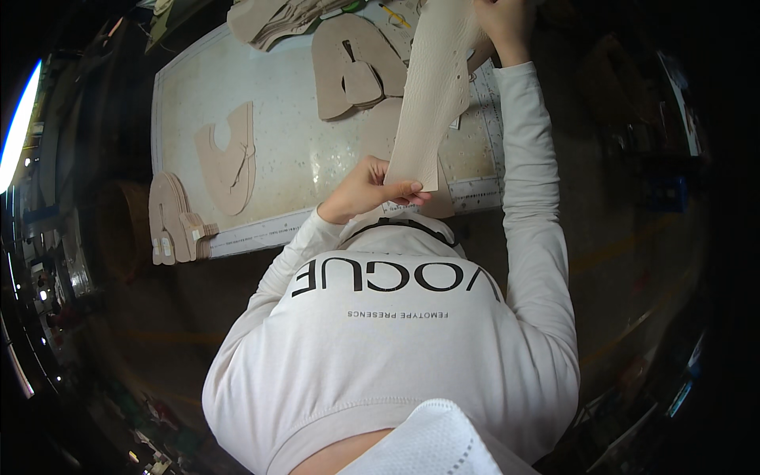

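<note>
My left hand (pixel 366 190) pinches near end of beige strip (pixel 431 99); right hand (pixel 503 22) grips far end, strip stretched above mat (pixel 190 103). One cut piece (pixel 229 162) lies left, stacks (pixel 178 226) at near-left edge, more pieces (pixel 356 67) far. Strip not laid down yet.

A single head-worn fisheye camera looked steeply down over the wearer's chest onto the cutting mat (pixel 277 158), close in; edges bowed toward a dark rim, with forearms entering from below. No second view existed.
</note>
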Available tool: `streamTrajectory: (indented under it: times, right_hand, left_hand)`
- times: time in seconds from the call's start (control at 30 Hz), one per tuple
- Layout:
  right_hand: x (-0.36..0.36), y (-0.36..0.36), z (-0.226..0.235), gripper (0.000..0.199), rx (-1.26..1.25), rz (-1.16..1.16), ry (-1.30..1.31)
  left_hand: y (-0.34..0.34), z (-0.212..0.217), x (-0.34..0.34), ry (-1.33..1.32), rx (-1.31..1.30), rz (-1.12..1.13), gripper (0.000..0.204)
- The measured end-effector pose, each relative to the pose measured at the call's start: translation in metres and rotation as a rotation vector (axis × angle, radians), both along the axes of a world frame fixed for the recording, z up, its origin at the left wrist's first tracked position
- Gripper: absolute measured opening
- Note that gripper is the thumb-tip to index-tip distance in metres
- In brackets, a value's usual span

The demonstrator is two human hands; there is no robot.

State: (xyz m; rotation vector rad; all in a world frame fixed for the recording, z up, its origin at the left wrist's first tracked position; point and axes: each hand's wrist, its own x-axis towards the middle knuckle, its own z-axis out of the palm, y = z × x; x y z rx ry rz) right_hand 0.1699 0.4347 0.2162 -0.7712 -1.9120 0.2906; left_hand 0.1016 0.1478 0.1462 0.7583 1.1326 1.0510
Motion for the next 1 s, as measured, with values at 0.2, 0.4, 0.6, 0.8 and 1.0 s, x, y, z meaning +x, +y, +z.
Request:
streamTrajectory:
  times: [0.2, 0.4, 0.6, 0.8, 1.0]
  right_hand:
    - [0.011, -0.019, 0.028, 0.019, 0.024, 0.253, 0.205]
    - [0.042, -0.062, 0.046, 0.014, 0.042, 0.322, 0.03]
    - [0.066, -0.095, 0.03, 0.008, 0.041, 0.39, -0.005]
    - [0.104, -0.097, 0.003, 0.012, -0.308, 0.393, -0.119]
    - [0.078, -0.076, -0.099, 0.014, -0.433, 0.182, -0.281]
  left_hand:
    - [0.011, -0.057, -0.022, 0.079, -0.055, -0.053, 0.016]
    - [0.05, -0.139, -0.035, 1.34, 0.175, 0.605, 0.034]
    - [0.062, -0.164, -0.033, 0.96, 0.136, 0.683, 0.034]
    - [0.053, -0.102, -0.045, 0.888, 0.004, 0.488, 0.04]
    - [0.035, -0.026, -0.061, 0.53, 0.23, 0.67, 0.038]
